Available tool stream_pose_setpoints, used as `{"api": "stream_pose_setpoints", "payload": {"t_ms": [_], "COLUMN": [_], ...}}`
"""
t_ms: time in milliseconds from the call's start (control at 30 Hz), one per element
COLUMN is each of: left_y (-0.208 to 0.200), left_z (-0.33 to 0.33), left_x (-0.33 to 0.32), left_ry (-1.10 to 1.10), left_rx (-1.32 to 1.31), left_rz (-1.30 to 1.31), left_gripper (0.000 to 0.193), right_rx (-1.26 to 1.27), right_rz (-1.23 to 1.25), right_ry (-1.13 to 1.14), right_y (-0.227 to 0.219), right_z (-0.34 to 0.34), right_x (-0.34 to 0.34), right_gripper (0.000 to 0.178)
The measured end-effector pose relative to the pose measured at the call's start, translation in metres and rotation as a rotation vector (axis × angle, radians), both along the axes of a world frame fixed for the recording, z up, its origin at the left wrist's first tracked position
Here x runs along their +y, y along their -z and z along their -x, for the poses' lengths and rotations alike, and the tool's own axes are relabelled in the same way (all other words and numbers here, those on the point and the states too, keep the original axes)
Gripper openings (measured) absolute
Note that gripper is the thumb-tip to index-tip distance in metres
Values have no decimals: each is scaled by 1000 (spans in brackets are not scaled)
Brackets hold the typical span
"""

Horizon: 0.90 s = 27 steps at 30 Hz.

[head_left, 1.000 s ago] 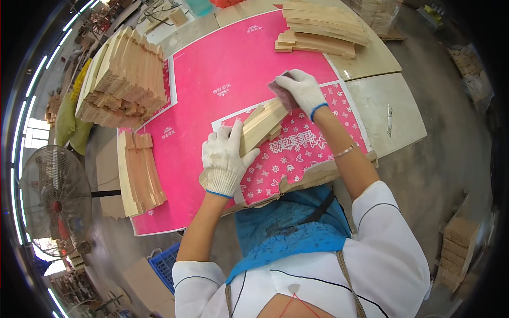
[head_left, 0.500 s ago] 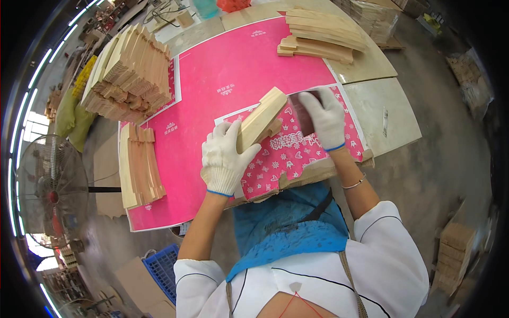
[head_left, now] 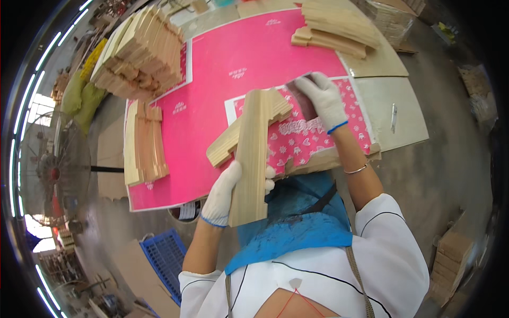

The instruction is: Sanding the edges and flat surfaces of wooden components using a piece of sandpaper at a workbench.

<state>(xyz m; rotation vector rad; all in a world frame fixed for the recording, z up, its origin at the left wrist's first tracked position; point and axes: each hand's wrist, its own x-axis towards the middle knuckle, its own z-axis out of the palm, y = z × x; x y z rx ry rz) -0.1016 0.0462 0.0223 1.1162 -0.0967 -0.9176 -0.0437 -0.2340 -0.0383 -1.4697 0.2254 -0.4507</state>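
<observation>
A long pale wooden piece (head_left: 250,159) with shaped edges stands tilted in front of me, its lower end past the table edge. My left hand (head_left: 222,193), in a white knit glove, is wrapped round its lower part, thumb on the left side and fingertips showing on the right. Behind it, crossing at a slant, more wood (head_left: 221,146) rests on the patterned pink sheet (head_left: 297,143). My gloved right hand (head_left: 326,103) pinches a thin dark reddish-brown sheet (head_left: 303,102), like sandpaper, right of the wood and apart from it.
A tall stack of wooden pieces (head_left: 140,55) stands at the back left, with a lower row (head_left: 144,143) nearer me. Several more pieces (head_left: 339,26) lie at the far right. A fan (head_left: 55,164) stands left of the table; a blue crate (head_left: 163,259) is on the floor.
My left hand has drawn the wooden piece toward me and tipped it more upright, uncovering wood lying behind it. My right hand stays near the same spot with the brown sheet.
</observation>
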Motion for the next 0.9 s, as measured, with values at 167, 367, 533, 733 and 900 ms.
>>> {"api": "stream_pose_setpoints", "payload": {"t_ms": [167,367,533,733,900], "left_y": [40,37,40,36,37], "left_z": [13,15,17,19,21], "left_x": [-3,-11,-9,-17,-13], "left_ry": [-192,-238,-249,-276,-275], "left_rx": [379,392,399,393,374], "left_rz": [258,257,226,204,146], "left_gripper": [59,53,49,53,50], "right_rx": [72,52,-265,-225,-265], "right_rz": [137,274,768,868,646], "right_ry": [-144,-111,-69,-105,3], "right_y": [-19,-13,6,33,8], "right_z": [17,17,22,54,41], "right_x": [35,58,75,66,71], "right_gripper": [38,30,16,13,10]}}
